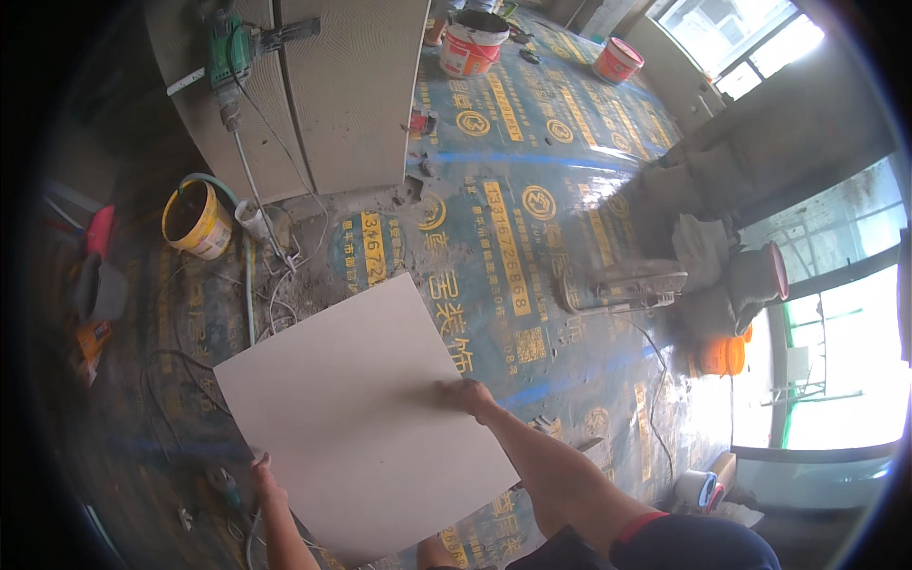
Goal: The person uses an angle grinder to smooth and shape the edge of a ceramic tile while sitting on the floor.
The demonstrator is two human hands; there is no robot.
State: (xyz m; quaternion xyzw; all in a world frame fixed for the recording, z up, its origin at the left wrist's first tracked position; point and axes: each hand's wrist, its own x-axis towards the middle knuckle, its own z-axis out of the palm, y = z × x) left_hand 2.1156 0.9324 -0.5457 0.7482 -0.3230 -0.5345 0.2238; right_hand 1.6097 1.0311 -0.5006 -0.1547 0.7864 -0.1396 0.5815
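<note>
A large, square, pale tile is held tilted in front of me, its plain face toward me. My left hand is closed on its left edge, with the thumb showing at the rim. On the right edge, my right hand is closed too, thumb on the face and the other fingers hidden behind. The tile covers part of the floor and some cables beneath it.
Printed dark-green sheeting covers the floor. A green power mixer rests against textured panels. Around stand a yellow bucket, a red-and-white bucket, a red bucket and an orange bucket. Cables trail across the floor.
</note>
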